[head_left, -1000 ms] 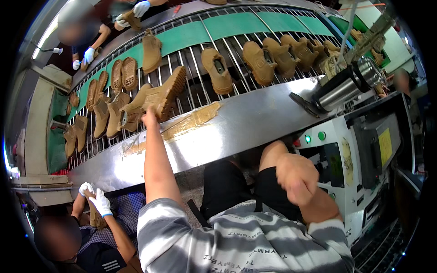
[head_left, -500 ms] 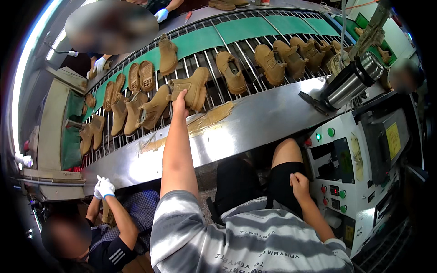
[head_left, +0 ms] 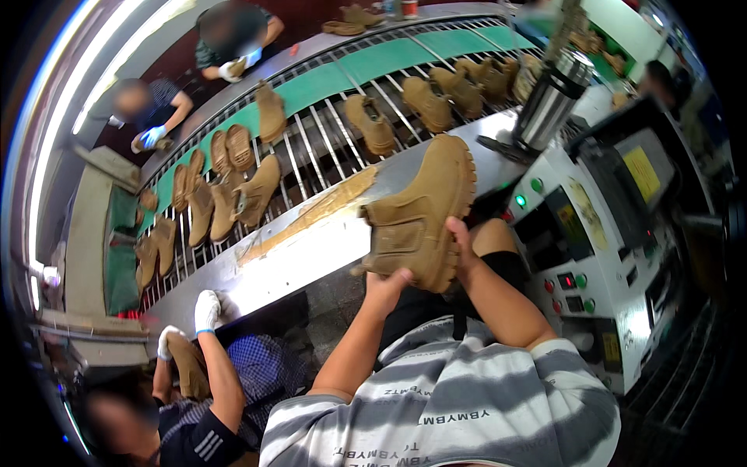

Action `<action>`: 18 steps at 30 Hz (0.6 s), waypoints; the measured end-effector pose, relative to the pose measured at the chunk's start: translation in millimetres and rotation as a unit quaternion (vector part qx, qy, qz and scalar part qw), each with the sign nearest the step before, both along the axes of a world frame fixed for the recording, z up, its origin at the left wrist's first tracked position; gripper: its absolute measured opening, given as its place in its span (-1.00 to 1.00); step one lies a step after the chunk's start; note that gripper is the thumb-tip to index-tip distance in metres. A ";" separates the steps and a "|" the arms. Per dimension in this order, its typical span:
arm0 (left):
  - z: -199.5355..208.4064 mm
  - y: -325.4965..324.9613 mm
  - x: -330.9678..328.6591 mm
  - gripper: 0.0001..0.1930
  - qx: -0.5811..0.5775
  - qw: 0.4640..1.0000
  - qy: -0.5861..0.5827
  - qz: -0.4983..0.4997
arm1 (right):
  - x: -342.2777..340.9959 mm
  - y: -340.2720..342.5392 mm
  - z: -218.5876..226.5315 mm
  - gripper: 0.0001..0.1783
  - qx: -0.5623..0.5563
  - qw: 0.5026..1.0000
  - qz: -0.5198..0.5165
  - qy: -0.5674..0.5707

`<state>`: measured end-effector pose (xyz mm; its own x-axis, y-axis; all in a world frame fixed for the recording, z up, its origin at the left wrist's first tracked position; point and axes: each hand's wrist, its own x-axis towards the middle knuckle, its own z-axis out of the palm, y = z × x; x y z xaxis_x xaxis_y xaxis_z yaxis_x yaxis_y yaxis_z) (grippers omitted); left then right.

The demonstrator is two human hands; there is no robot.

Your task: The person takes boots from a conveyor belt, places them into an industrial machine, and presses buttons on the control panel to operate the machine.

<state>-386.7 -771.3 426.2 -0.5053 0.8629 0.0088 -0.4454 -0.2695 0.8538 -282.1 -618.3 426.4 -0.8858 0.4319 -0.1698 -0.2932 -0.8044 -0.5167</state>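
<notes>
A tan ankle boot (head_left: 412, 214) is held up in front of me, above my lap and the near metal edge. Its toe points up and away, and its ridged sole faces right. My left hand (head_left: 387, 286) is closed on the boot's lower end near the heel. My right hand (head_left: 462, 251) grips the sole side, its thumb against the edge. Part of the fingers of both hands is hidden behind the boot. Beyond it, more tan boots lie on the roller conveyor (head_left: 292, 167), among them one boot (head_left: 369, 124) just past the held one.
A steel thermos (head_left: 554, 101) stands on the metal ledge (head_left: 311, 249) at right. Beside my right arm is a control box (head_left: 572, 257) with buttons. A co-worker with white gloves (head_left: 207, 311) sits at my left, handling a boot (head_left: 189, 364). Two people work across the conveyor.
My left hand has lifted the boot off the conveyor and brought it toward me. My right hand has risen from my lap and taken hold of it too.
</notes>
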 end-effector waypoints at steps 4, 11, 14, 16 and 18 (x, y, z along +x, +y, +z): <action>18.4 -4.2 12.5 -0.58 0.099 0.976 0.091 -0.173 | 80.7 -1.2 10.6 -0.08 -0.088 0.989 -0.053 0.109; 75.9 48.5 71.2 -0.83 -0.122 0.919 0.252 -0.277 | 191.3 -0.2 13.7 -0.08 -0.024 0.985 -0.163 0.050; 54.1 72.2 88.4 -0.84 -0.104 0.900 0.347 -0.243 | 222.4 0.9 17.4 -0.05 0.089 0.964 -0.252 -0.013; 47.1 77.9 107.2 -0.84 -0.068 0.892 0.409 -0.181 | 241.7 4.4 30.5 0.02 0.173 0.943 -0.278 -0.065; 34.9 82.9 115.3 -0.80 -0.070 0.906 0.386 -0.157 | 255.8 5.2 54.4 0.02 0.254 0.923 -0.265 -0.116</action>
